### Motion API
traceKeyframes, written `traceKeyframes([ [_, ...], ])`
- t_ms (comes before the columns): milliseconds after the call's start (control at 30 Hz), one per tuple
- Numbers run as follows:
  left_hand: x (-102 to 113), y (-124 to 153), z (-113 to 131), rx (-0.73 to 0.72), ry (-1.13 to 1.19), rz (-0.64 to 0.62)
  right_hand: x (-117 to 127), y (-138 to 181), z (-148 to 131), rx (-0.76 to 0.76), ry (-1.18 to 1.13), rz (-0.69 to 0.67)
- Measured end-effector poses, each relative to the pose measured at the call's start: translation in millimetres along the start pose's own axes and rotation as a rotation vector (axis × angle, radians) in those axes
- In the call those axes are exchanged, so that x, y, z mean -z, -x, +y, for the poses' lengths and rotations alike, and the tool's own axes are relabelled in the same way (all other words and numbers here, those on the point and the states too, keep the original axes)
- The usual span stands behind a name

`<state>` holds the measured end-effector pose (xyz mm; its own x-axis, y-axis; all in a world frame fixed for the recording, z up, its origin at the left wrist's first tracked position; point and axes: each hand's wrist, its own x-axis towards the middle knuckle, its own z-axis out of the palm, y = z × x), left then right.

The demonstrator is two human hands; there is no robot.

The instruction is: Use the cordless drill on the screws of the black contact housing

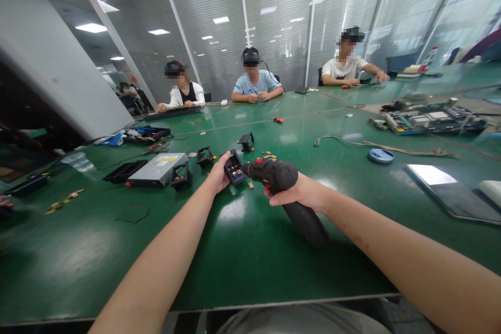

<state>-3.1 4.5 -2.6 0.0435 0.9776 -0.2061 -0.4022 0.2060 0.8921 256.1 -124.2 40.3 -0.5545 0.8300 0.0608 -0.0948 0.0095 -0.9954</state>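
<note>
My left hand [219,174] grips a small black plastic housing [235,167] by its left side, its inner face with small metal parts turned toward me. Wrapped around the handle of a black cordless drill [274,173] is my right hand [295,192]. The drill points left, its tip at the housing's right side; whether it touches cannot be made out. Small brass-coloured pieces [269,155] lie behind the drill, and a single one [251,185] lies just below the housing. Similar black frames [246,141] stand behind and to the left.
A silver disc drive [158,169] lies at the left near a clear plastic cup [78,160]. Circuit boards [434,117], a blue round lid [381,155] and a flat dark device [450,193] are at the right. An orange screwdriver [277,120] lies farther back. Several people sit across the table [219,282].
</note>
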Motion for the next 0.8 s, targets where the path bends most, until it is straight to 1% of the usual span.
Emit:
traceKeyframes([
  [533, 0.4, 0.1, 0.3, 0.015, 0.013, 0.012, -2.3, -0.3, -0.2, -0.023, 0.004, 0.018],
  [800, 1.2, 1.6, 1.3, 0.034, 0.003, -0.013, -1.6, -0.8, 0.3, -0.003, -0.001, 0.004],
])
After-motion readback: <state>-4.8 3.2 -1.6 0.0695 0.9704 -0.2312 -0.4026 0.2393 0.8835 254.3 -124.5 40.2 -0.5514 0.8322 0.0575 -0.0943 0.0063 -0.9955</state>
